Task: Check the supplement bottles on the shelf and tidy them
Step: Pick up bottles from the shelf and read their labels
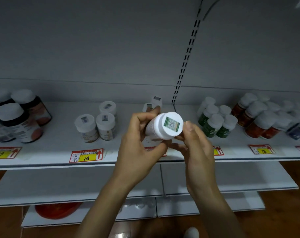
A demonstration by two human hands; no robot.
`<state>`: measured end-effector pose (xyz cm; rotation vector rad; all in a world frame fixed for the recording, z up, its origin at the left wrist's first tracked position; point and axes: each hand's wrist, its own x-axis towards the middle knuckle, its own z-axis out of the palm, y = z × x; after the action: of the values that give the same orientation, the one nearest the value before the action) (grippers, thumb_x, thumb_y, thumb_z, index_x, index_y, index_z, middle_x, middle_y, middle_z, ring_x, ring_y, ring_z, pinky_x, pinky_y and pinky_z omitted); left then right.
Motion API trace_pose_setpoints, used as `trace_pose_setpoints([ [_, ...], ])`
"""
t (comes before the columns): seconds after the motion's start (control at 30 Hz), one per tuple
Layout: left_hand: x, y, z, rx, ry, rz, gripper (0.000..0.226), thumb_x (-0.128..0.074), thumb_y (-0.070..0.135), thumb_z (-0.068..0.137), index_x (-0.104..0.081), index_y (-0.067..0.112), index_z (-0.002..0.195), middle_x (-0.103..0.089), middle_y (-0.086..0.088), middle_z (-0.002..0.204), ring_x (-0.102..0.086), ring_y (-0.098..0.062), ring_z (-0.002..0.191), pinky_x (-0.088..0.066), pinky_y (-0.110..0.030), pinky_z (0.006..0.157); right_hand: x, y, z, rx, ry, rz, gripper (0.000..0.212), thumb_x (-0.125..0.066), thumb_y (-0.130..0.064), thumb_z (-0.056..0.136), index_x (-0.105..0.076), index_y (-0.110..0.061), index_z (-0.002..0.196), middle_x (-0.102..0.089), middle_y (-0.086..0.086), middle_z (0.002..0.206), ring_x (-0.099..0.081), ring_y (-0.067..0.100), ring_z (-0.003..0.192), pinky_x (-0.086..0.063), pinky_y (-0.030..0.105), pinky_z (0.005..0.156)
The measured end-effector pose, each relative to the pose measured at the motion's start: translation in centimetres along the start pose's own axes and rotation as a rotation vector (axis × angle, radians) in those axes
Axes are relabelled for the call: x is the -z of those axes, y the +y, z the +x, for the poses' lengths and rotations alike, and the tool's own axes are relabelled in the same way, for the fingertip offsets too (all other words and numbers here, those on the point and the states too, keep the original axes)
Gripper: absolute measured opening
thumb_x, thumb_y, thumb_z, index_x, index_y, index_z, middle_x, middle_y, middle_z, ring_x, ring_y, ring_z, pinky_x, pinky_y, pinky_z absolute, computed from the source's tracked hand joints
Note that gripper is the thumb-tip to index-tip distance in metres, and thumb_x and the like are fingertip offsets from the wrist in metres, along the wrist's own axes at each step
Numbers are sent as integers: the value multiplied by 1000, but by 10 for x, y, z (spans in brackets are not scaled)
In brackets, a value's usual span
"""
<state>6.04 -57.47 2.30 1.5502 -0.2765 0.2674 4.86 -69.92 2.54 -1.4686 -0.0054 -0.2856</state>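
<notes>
A white supplement bottle (164, 126) with a green code sticker on its cap is held in front of the shelf (60, 143), cap tilted towards me. My left hand (139, 143) grips its body from the left. My right hand (195, 143) holds it at the cap end, thumb up beside the cap and fingers under it. Behind the bottle, two white bottles (153, 103) of the same kind stand on the shelf. Three white bottles (97, 124) with stickered caps stand to the left.
Dark bottles with white caps (17, 119) stand at far left. Green-labelled bottles (214, 122) and red-labelled bottles (255, 117) stand at right. Red-and-yellow price tags (86, 155) line the shelf edge. White lower shelves (77, 184) jut out below, with a red object (57, 209) on the lowest.
</notes>
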Motion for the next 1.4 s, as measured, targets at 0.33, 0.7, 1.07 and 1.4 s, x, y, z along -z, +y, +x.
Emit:
trace_pose_setpoints([
  [0.33, -11, -7, 22, -23, -85, 226, 44, -69, 45, 71, -60, 28, 111, -67, 21, 104, -62, 2, 98, -46, -7, 76, 18, -8, 26, 115, -97, -138, 40, -77, -27, 78, -62, -25, 115, -70, -7, 103, -67, 8, 93, -55, 22, 72],
  [0.7, -10, -75, 36, -183, -174, 1045, 42, -57, 35, 81, -65, 2, 105, -67, -15, 106, -64, -33, 95, -54, -34, 77, 21, 37, 155, 2, -44, -599, 40, -78, -20, 76, -46, -15, 100, -54, -14, 83, -56, 7, 76, -46, 21, 65],
  [1.07, -13, -101, 32, -60, -239, 908, 83, -64, 14, 82, -17, 7, 151, -5, 2, 155, -6, -12, 143, -29, -34, 114, 5, 76, 172, -193, -259, -836, 32, -70, -43, 83, -55, -16, 91, -53, -4, 83, -52, 9, 74, -38, 26, 62],
  [1.4, -4, -85, 21, 11, -25, 799, 77, -58, 30, 92, -15, 8, 152, 0, -10, 161, 4, -16, 148, -16, -28, 115, -58, 60, 188, 235, -608, -1477, 51, -63, -49, 87, -57, -11, 120, -65, 7, 113, -59, 25, 104, -35, 33, 90],
])
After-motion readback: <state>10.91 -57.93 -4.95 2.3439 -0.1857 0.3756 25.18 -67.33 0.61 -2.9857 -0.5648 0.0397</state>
